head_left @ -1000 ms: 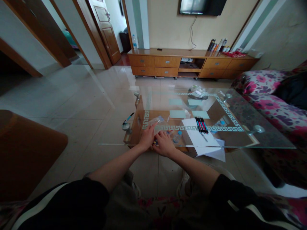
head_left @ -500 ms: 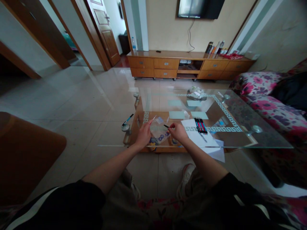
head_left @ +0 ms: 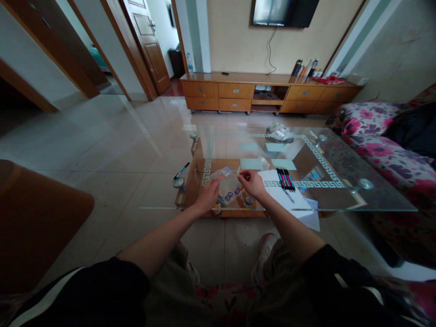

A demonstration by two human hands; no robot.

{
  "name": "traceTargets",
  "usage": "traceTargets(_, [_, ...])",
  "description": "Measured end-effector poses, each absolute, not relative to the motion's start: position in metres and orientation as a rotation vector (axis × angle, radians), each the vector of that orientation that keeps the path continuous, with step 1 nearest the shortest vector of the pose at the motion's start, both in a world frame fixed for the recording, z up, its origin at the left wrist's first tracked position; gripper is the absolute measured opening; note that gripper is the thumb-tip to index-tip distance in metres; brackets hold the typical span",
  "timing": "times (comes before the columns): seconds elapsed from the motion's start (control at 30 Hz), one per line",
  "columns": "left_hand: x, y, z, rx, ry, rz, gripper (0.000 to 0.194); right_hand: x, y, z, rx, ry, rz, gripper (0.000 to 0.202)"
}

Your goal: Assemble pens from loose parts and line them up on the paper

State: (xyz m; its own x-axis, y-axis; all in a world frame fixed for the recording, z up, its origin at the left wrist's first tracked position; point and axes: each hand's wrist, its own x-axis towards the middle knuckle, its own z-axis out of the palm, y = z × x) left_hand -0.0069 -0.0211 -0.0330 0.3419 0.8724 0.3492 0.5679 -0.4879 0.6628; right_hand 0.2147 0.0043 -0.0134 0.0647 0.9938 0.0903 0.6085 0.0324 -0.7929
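Observation:
My left hand is closed on the edge of a clear plastic bag above the glass table. Just right of it, my right hand is closed with fingertips pinched; what it holds, if anything, is too small to name. Several black, red and blue pens lie side by side on white paper, right of my right hand. A grey slim item rests below them. Near the table's left edge is a single blue and black pen.
The glass table has a crumpled plastic bag at its back and pale cards in the middle. A wooden TV cabinet stands beyond. A flowered sofa is on the right, a wooden piece on the left.
My left hand has turned and moved slightly right, and the plastic at its fingers has lifted. The dark slim item at my right fingertips no longer shows; that hand has shifted slightly.

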Motion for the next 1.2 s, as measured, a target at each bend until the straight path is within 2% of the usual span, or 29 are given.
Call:
traceTargets(0.07, [-0.006,-0.022,-0.033,2.213,1.215,0.931,0.047,0.203,0.004,-0.012,-1.465,-1.414,1.089,0.031])
traceTargets(0.13, [-0.005,-0.023,-0.033,2.237,1.185,0.887,0.047,0.193,0.002,-0.011,-1.362,-1.199,1.282,0.035])
traceTargets(0.43, [-0.002,-0.026,-0.032,2.199,1.186,0.898,0.045,0.194,-0.001,-0.013,-1.374,-0.57,1.263,0.021])
traceTargets(0.63, [0.001,-0.026,-0.029,2.152,1.155,0.955,0.044,0.184,-0.011,-0.008,-1.366,-0.801,1.515,0.023])
traceTargets(0.9, [0.006,-0.031,-0.021,1.945,1.111,0.936,0.04,0.178,-0.008,-0.014,-1.39,-0.827,1.379,0.023])
traceTargets(1.07, [0.013,-0.03,-0.021,1.262,1.074,0.806,0.036,0.202,0.011,-0.016,-1.453,-0.725,1.114,0.016])
traceTargets(1.2, [0.013,-0.029,-0.019,0.759,0.976,0.774,0.024,0.223,0.017,-0.013,-1.643,-1.06,1.015,0.015])
